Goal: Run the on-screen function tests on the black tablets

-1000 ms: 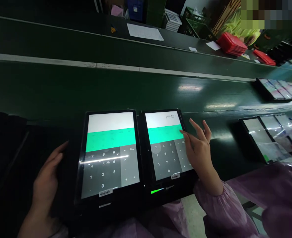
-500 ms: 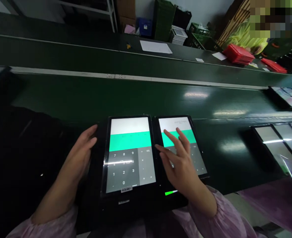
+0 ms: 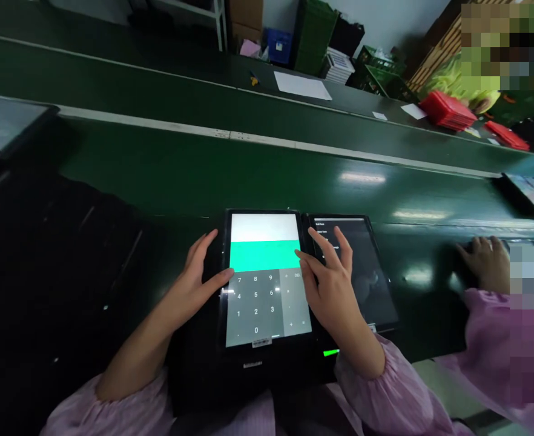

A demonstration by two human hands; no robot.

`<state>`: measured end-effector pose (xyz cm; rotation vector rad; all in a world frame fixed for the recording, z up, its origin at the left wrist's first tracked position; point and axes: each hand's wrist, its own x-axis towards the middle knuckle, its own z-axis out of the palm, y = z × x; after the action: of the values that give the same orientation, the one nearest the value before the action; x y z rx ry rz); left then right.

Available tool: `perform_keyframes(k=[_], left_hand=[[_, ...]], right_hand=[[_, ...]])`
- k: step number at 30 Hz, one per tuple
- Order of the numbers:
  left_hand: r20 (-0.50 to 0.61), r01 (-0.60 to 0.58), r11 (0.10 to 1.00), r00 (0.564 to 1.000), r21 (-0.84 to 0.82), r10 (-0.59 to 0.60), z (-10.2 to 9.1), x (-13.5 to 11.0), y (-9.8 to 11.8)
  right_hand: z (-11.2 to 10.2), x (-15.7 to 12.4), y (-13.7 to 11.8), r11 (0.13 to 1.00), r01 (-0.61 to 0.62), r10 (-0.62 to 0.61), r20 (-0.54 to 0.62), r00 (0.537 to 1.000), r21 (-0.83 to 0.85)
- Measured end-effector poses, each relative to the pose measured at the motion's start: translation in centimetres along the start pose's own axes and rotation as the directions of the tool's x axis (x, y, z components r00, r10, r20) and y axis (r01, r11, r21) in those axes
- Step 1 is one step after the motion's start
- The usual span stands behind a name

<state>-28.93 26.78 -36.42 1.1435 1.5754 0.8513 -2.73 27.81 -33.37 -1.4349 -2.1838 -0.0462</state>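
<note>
Two tablets lie side by side before me. The left tablet [image 3: 263,257] shows a calculator keypad with a green band under a white field. On the right tablet [image 3: 376,293] is a dark screen with a short list of white text, partly covered by my fingers. My left hand [image 3: 193,281] is at the left tablet's left edge, thumb tip at the bezel, fingers apart. Above the gap between the tablets, my right hand [image 3: 333,284] spreads its fingers, holding nothing. Its index fingertip is near the left tablet's right edge; whether it touches cannot be made out.
A co-worker's hand [image 3: 488,260] rests on the green bench at right. Trays [image 3: 533,192] of flat panels stand beyond it. Black material [image 3: 58,272] covers the left side. Across the bench lie white paper [image 3: 302,86] and red trays [image 3: 448,110].
The right tablet's screen has gone from a calculator to a dark text list. My left hand has come to the left tablet's edge. A co-worker's hand has appeared at right; the view has shifted.
</note>
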Motion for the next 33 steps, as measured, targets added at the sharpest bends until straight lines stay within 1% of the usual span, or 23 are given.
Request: perform_keyframes(k=[2, 5, 7, 10, 12, 14, 16, 18, 19, 20, 21, 23, 24, 26, 28, 31, 33], left_hand=[[0.020, 0.019, 1.000, 1.000, 0.001, -0.019, 0.1, 0.0, 0.5], [-0.008, 0.006, 1.000, 1.000, 0.008, -0.006, 0.2, 0.0, 0.7], [-0.008, -0.003, 1.000, 1.000, 0.019, 0.003, 0.2, 0.0, 0.7], [0.009, -0.013, 0.999, 1.000, 0.047, 0.013, 0.1, 0.0, 0.6], [0.024, -0.031, 0.997, 0.999, 0.070, 0.029, 0.0, -0.1, 0.5], [0.014, -0.046, 0.995, 0.999, 0.084, 0.045, 0.0, -0.1, 0.5], [-0.017, -0.058, 0.993, 0.998, 0.098, 0.060, 0.1, -0.2, 0.4], [-0.035, -0.062, 0.989, 0.997, 0.134, 0.067, 0.3, -0.2, 0.3], [-0.043, -0.062, 0.986, 0.997, 0.158, 0.069, 0.5, -0.3, 0.3], [-0.053, -0.057, 0.982, 0.996, 0.180, 0.068, 0.7, -0.3, 0.3], [-0.065, -0.047, 0.979, 0.996, 0.198, 0.061, 0.8, -0.3, 0.3], [-0.082, -0.018, 0.978, 0.996, 0.209, 0.036, 1.0, -0.4, 0.5], [-0.084, -0.006, 0.980, 0.996, 0.197, 0.023, 1.1, -0.4, 0.5], [-0.073, 0.001, 0.988, 0.997, 0.152, 0.011, 1.0, -0.5, 0.7], [-0.059, -0.007, 0.993, 0.998, 0.114, 0.014, 0.9, -0.6, 0.7], [-0.054, -0.020, 0.994, 0.998, 0.103, 0.026, 0.7, -0.7, 0.6], [-0.072, -0.032, 0.995, 0.997, 0.099, 0.039, 0.7, -0.7, 0.5]], right_hand=[[0.1, 0.1, -0.1, 1.000, 0.004, -0.004, 0.010, 1.000, 0.009], [0.3, 0.1, -0.5, 0.999, 0.044, -0.045, 0.042, 0.998, 0.020], [0.4, 0.1, -0.4, 0.999, 0.039, -0.040, 0.028, 0.999, 0.015], [0.1, -0.1, -0.2, 1.000, -0.004, 0.004, -0.016, 1.000, 0.000], [-0.2, -0.2, -0.7, 1.000, 0.009, -0.009, -0.021, 1.000, 0.015], [-0.7, -0.3, -1.8, 0.993, 0.081, -0.083, 0.023, 0.996, 0.081], [-1.0, -0.4, -3.1, 0.977, 0.156, -0.173, 0.114, 0.978, 0.146], [-1.1, -0.4, -4.0, 0.967, 0.185, -0.219, 0.200, 0.955, 0.173], [-1.1, -0.3, -4.1, 0.968, 0.181, -0.216, 0.215, 0.952, 0.174], [-1.1, -0.3, -3.9, 0.971, 0.165, -0.198, 0.200, 0.960, 0.172], [-1.1, -0.3, -3.6, 0.976, 0.139, -0.165, 0.160, 0.973, 0.165], [-1.0, -0.3, -2.4, 0.988, 0.072, -0.079, 0.044, 0.996, 0.139], [-1.0, -0.2, -1.8, 0.993, 0.036, -0.035, -0.009, 0.999, 0.116], [-0.7, 0.0, -0.7, 0.998, -0.021, 0.025, -0.054, 0.998, 0.057], [-0.4, 0.2, -0.4, 0.999, -0.036, 0.037, -0.039, 0.999, 0.016], [0.1, 0.4, -1.0, 1.000, 0.003, -0.003, 0.027, 1.000, 0.016], [0.2, 0.5, -1.3, 0.999, 0.024, -0.026, 0.072, 0.997, 0.030]])
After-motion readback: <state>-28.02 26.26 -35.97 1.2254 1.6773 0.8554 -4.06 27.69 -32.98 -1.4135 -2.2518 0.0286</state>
